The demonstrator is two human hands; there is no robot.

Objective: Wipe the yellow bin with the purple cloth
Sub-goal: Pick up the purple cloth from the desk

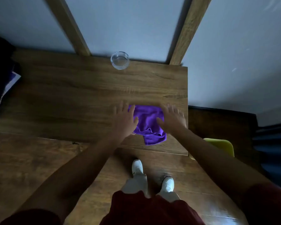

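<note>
The purple cloth [148,125] lies crumpled on the wooden table [88,88], close to the right edge and toward the near right corner. One fold of the cloth reaches toward the near edge of the table without crossing it.

The left hand [124,119] lies palm down on the left side of the cloth. Its fingers are straight and slightly spread; the fingertips extend past the far left corner of the cloth onto the bare table, and the thumb rests on the fabric. The right hand [172,118] lies palm down on the right side of the cloth, between the cloth and the right edge of the table. Its fingers are straight and spread, and the thumb rests on the fabric. Neither hand grips or pinches the cloth. Both hands are blurred, so whether each fingertip touches the surface cannot be determined.

The yellow bin [224,146] stands on the floor below the table, just beyond its near right corner. Only part of the rim is visible; the right forearm covers the rest. The bin is apart from the cloth and from both hands.

A clear glass bowl [119,60] stands upright at the far edge of the table, well apart from the cloth. Two white shoes [137,167] stand on the wooden floor at the near edge of the table.
</note>
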